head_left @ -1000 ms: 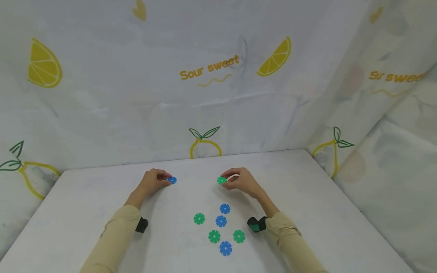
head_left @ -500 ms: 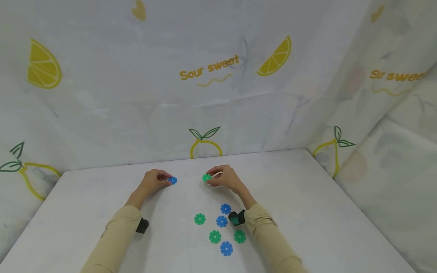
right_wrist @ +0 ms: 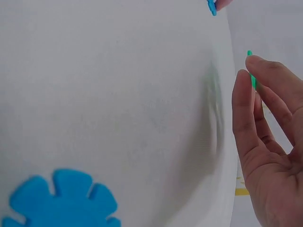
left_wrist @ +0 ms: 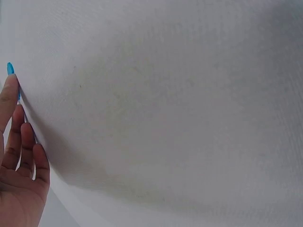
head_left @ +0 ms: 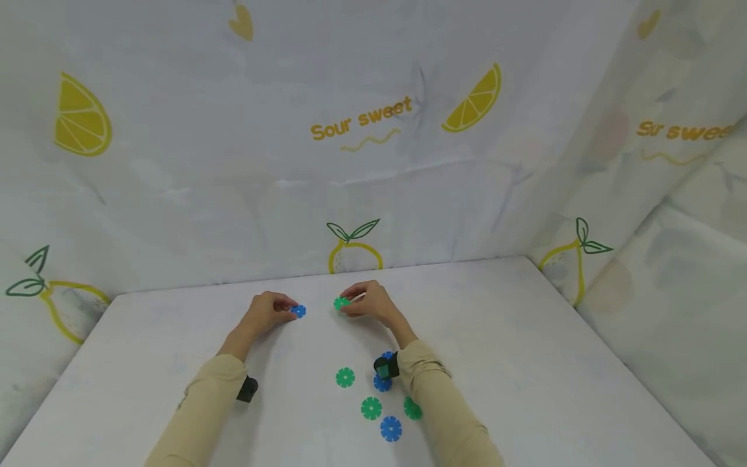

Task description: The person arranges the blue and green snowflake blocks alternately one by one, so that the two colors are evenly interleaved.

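My left hand (head_left: pixel 266 312) pinches a blue notched disc (head_left: pixel 299 311), shaped like a flower, near the back of the table. In the left wrist view the thumb and fingers hold that disc on edge at the far left. Just to the right, my right hand (head_left: pixel 370 301) pinches a green notched disc (head_left: pixel 341 303) between thumb and fingertips, a short gap from the blue one. The right wrist view shows the green disc edge-on between the fingers, raised above its shadow on the table.
Loose discs lie nearer the front: a green disc (head_left: pixel 345 377), another green disc (head_left: pixel 371 408), a blue disc (head_left: pixel 391 429) and several more partly behind the right sleeve (head_left: pixel 449 402). A white curtain (head_left: pixel 262 214) with lemon prints stands behind the white table (head_left: pixel 525 363).
My right hand has moved left with the green disc, toward the blue one. Its forearm now covers some of the loose discs. The left hand has stayed nearly still.
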`<state>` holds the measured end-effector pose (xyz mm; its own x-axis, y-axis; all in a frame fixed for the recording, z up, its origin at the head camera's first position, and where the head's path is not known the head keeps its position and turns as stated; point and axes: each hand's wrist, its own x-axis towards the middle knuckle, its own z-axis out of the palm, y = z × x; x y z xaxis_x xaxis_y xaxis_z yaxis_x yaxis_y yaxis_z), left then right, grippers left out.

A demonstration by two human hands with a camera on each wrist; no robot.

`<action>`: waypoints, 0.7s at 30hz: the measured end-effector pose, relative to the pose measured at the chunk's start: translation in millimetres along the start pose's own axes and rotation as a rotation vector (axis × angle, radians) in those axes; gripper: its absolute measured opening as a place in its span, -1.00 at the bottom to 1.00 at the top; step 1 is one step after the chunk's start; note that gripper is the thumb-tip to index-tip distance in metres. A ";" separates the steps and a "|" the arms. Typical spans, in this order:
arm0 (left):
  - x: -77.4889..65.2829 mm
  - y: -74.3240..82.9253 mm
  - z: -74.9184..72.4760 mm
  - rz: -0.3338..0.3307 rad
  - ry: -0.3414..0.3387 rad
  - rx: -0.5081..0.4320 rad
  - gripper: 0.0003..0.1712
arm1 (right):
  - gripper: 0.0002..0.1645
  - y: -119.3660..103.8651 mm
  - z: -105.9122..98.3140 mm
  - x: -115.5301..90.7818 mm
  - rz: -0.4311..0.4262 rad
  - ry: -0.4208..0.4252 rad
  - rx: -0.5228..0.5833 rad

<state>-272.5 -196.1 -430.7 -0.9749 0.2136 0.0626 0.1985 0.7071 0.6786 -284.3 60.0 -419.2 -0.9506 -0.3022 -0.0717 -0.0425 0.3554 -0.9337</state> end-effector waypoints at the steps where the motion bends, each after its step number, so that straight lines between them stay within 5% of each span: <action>1: 0.7 0.1 -0.1 0.005 0.000 0.004 -0.77 | -0.69 -0.2 0.7 1.1 0.001 -0.004 -0.004; 21: 3.1 -0.4 1.1 -0.023 -0.008 0.030 -0.78 | -0.73 -1.5 22.1 25.4 -0.021 -0.004 -0.233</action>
<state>-275.4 -194.9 -431.7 -0.9784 0.2023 0.0417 0.1794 0.7318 0.6575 -301.7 32.3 -427.3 -0.9476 -0.3148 -0.0552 -0.1324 0.5437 -0.8288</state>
